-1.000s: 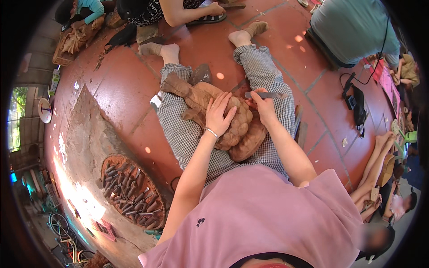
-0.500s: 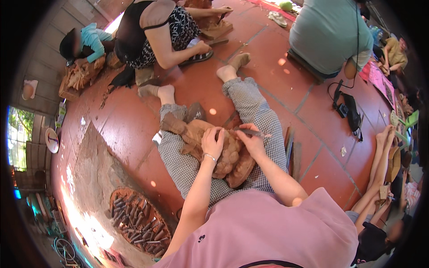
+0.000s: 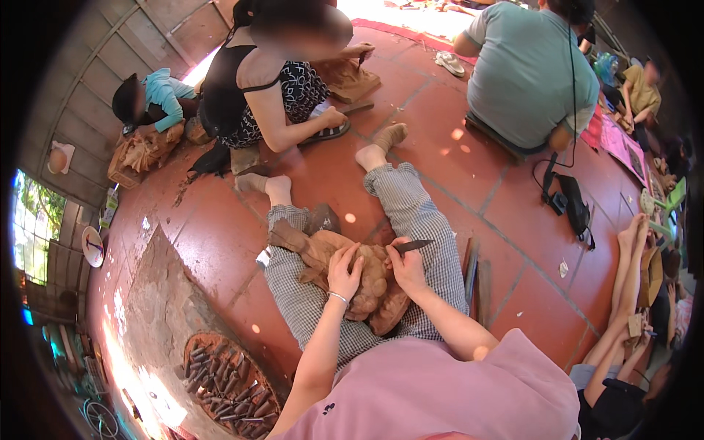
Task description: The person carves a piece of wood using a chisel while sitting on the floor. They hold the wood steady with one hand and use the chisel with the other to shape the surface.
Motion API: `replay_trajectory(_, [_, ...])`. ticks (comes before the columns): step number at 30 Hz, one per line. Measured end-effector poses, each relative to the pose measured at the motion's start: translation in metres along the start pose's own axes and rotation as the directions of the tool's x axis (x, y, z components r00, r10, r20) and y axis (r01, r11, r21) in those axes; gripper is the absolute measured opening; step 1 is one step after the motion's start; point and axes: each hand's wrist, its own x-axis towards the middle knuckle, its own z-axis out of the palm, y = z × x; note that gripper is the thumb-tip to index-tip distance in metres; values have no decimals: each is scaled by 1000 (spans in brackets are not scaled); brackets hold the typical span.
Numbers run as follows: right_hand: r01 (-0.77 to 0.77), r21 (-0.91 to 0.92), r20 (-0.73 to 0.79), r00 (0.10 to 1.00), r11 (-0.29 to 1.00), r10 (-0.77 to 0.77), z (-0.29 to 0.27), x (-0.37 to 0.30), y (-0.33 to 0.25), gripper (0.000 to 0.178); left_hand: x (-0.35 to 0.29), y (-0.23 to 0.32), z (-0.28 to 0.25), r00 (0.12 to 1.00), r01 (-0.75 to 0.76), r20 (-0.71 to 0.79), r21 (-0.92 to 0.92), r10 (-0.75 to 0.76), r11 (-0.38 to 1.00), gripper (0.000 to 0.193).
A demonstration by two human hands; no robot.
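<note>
A brown wood carving (image 3: 370, 290) with rounded, lumpy shapes lies across my lap between my thighs. My left hand (image 3: 343, 273) presses on its upper left part, fingers bent over the wood and steadying it. My right hand (image 3: 405, 268) grips a slim carving tool (image 3: 416, 246), whose dark tapered end sticks out to the right above my fist. The tool's other end points toward the carving and is hidden by my fingers. Against my left leg, a darker block (image 3: 323, 218) sits just beyond the carving.
At the lower left, several chisels (image 3: 231, 378) fill a hollow in a large wooden slab (image 3: 158, 308). Long bars (image 3: 473, 275) lie beside my right thigh. Ahead, a person (image 3: 271, 95) works on another carving; a person in a green shirt (image 3: 532, 81) sits near a black bag (image 3: 576, 202).
My right hand has turned, and the tool's outer end now tilts upward to the right. The left hand stays on the carving. The whole view has shifted slightly with my head.
</note>
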Motion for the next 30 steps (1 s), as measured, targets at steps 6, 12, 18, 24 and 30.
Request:
replay_trajectory(6, [367,-236,57,929,899,-365,4,-5,-2,11,2,-5,6,993,10,-114,-9,-10,1000,31])
replay_trajectory(12, [550,-325,182,835,770,-519,13,-11,-35,19,-40,56,-20,990,-102,-123,-280,70,955,56])
replay_trajectory(18, [680,-345,326,733,647,-598,37,-14,-37,23,-61,54,-5,961,10,-251,-391,-117,920,34])
replay_trajectory(24, [693,-358,357,721,625,-594,35,-30,-36,28,-70,60,-17,961,-12,-264,-334,-82,942,10])
replay_trajectory(30, [549,-601,447,833,581,-325,16,-55,-59,47,-68,61,-19,950,-181,-280,-139,136,974,4])
